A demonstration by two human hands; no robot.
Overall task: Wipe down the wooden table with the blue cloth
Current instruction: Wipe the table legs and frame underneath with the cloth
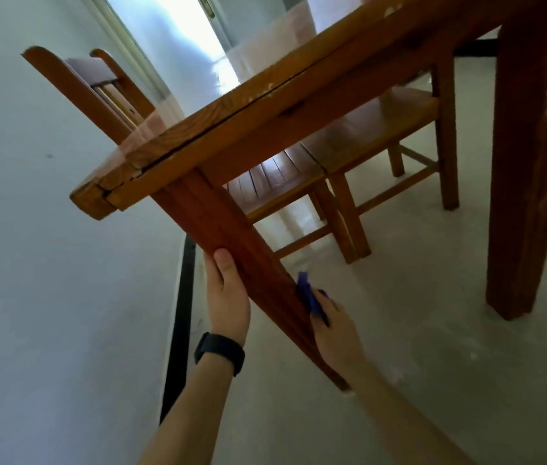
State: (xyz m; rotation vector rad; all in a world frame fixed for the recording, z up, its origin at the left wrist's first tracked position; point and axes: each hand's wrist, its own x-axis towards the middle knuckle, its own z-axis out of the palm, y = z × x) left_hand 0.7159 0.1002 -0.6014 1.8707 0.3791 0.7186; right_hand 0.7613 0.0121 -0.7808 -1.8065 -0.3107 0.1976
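I see the wooden table from low down, its top slanting across the upper half of the head view. Its near leg runs diagonally down to the floor. My left hand, with a black band on the wrist, grips the leg's left side, thumb on its front face. My right hand holds the blue cloth against the leg's right side, lower down. Most of the cloth is hidden between the hand and the wood.
A second table leg stands at the right. Wooden chairs are tucked under the far side, and one chair back rises at the left. A white wall with a black skirting strip runs close on the left. The floor is pale.
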